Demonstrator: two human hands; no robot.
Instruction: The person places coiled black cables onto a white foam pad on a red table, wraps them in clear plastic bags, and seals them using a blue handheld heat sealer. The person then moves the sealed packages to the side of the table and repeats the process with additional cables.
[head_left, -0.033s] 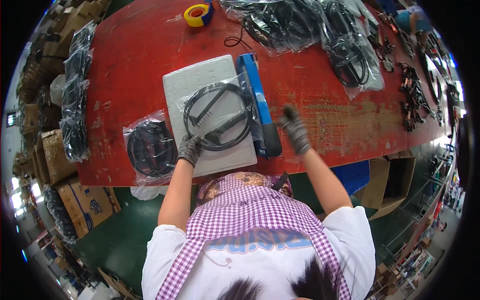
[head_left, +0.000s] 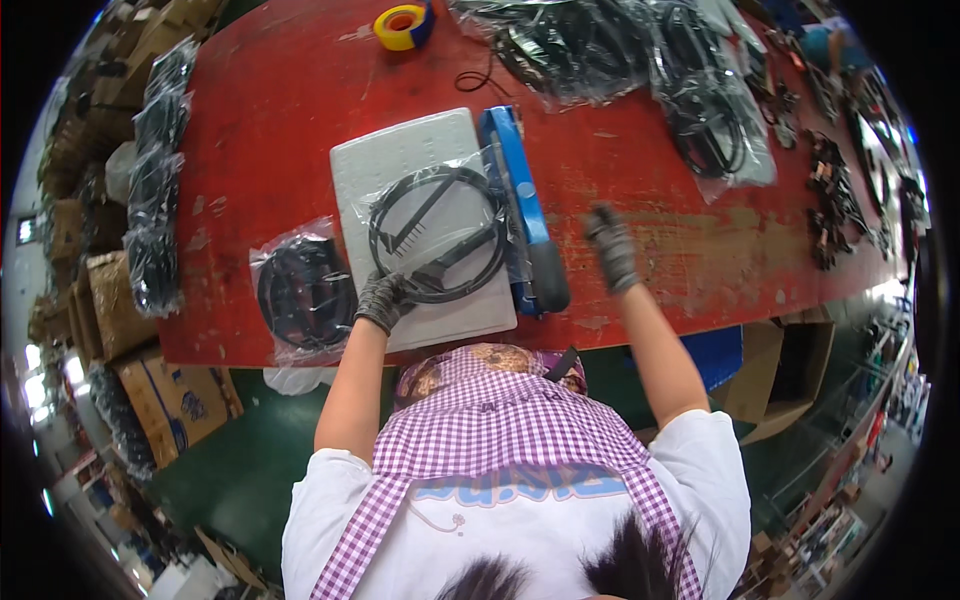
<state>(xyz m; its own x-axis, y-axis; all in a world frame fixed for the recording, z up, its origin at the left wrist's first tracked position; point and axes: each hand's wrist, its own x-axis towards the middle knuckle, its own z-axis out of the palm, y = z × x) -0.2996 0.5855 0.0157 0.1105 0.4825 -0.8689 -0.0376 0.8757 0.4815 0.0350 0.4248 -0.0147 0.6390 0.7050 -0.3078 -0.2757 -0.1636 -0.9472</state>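
My left hand [head_left: 379, 301], in a grey glove, pinches the lower left edge of a clear plastic bag [head_left: 462, 172]. Inside the bag lie a coiled black hose [head_left: 376, 216], a black toothed or bristled piece [head_left: 428, 214] and a wider black nozzle-like piece [head_left: 455, 252]. The bag rests on a white foam board [head_left: 395, 140]. Its right edge meets a long blue bag sealer [head_left: 521, 190] with a black handle end; I cannot tell whether the edge is clamped. My right hand [head_left: 613, 250], gloved too, is blurred right of the sealer, fingers stretched out, holding nothing visible.
Left of the board sits another bagged black coil [head_left: 305, 290]. Yellow-and-blue tape [head_left: 403, 27] lies at the back of the red table [head_left: 260, 130]. Bagged black parts [head_left: 570, 45] are heaped far right of it. Long bagged pieces [head_left: 160, 180] line the left edge. A cardboard box [head_left: 785, 375] stands lower right.
My right hand has moved right, farther from the sealer. My left hand keeps its place on the bag. The view has shifted slightly.
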